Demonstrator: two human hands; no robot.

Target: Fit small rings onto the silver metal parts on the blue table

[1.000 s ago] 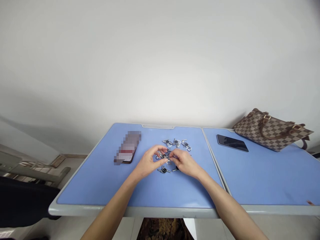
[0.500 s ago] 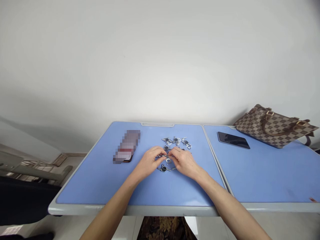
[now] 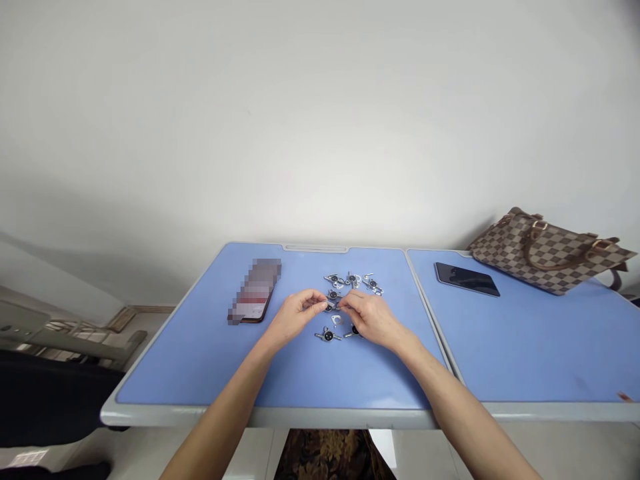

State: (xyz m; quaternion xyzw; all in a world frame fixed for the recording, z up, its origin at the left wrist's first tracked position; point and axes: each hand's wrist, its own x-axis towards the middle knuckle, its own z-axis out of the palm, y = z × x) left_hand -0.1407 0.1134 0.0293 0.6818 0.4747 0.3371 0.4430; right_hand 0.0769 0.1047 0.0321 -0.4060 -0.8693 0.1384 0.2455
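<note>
Left hand (image 3: pixel 295 319) has its fingers pinched on a small metal fitting (image 3: pixel 329 306) with a black centre. Right hand (image 3: pixel 373 321) has its fingers curled closed right beside that fitting; contact is hidden, can't tell. Matching fittings (image 3: pixel 328 335) lie loose on the blue tabletop (image 3: pixel 280 373), a row beyond the hands, others just below them.

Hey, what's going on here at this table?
A person is working with both bare hands at a blue table. Their left hand and right hand meet around a small metal piece, among a loose group of similar pieces. A pixelated phone lies to the left, with a dark tablet and a checked handbag on the next table.
</note>
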